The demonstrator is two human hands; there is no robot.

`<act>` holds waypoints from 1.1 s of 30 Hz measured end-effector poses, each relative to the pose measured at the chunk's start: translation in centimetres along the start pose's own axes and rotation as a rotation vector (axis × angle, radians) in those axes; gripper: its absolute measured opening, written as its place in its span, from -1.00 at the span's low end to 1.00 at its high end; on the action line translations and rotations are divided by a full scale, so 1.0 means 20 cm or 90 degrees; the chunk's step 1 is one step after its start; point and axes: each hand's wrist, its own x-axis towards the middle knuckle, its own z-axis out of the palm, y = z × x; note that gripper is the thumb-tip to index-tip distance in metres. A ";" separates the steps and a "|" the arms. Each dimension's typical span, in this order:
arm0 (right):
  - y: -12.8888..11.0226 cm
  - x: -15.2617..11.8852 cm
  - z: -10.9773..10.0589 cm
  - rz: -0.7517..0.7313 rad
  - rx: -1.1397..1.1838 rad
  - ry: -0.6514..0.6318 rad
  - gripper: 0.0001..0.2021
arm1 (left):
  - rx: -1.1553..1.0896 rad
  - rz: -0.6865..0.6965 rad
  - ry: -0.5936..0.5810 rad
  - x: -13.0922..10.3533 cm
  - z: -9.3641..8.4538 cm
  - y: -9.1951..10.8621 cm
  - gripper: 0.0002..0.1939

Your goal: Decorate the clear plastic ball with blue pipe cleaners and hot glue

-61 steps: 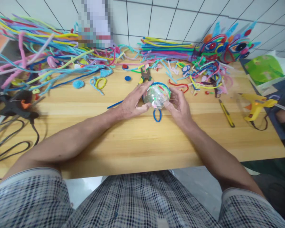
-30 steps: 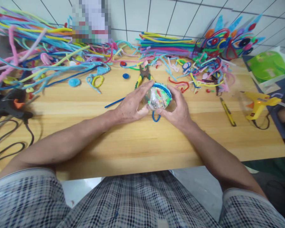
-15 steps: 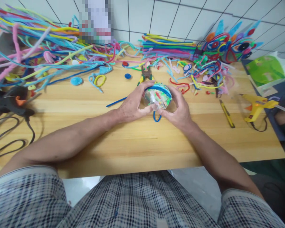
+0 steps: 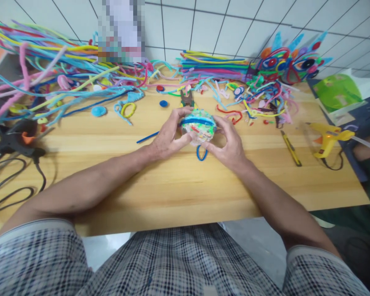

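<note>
Between both hands is a rounded, multicoloured craft piece (image 4: 200,126) with a blue pipe-cleaner band across it and a clear, glossy side toward me. My left hand (image 4: 172,136) grips its left side, thumb on the near face. My right hand (image 4: 228,144) closes on the right side, thumb at the lower edge. A loop of blue pipe cleaner (image 4: 201,153) shows just below the piece. A straight blue pipe cleaner (image 4: 148,137) sticks out to the left of my left hand. Behind the piece lie pliers (image 4: 187,98), their handles partly hidden.
Pipe cleaners (image 4: 68,61) heap up at the back left, and a sorted bundle (image 4: 216,65) lies against the tiled wall. Decorated masks (image 4: 286,61) stand back right. A yellow cutter (image 4: 291,149) and a yellow glue gun (image 4: 329,137) lie right; a black tool (image 4: 15,133) with a cord sits left.
The craft piece has turned in my hands, so its blue band lies more level and nearer the middle. Both hands keep hold of it. The view has shifted slightly.
</note>
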 end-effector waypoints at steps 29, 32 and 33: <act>0.02 -0.01 0.01 0.046 0.081 -0.030 -0.15 | 0.102 -0.006 -0.020 0.02 -0.04 0.01 -0.32; 0.02 -0.01 0.01 0.056 0.079 -0.028 -0.14 | 0.095 -0.004 -0.029 0.02 -0.05 0.00 -0.31; 0.03 -0.01 0.01 0.054 0.075 -0.028 -0.14 | 0.089 -0.004 -0.027 0.02 -0.05 -0.01 -0.30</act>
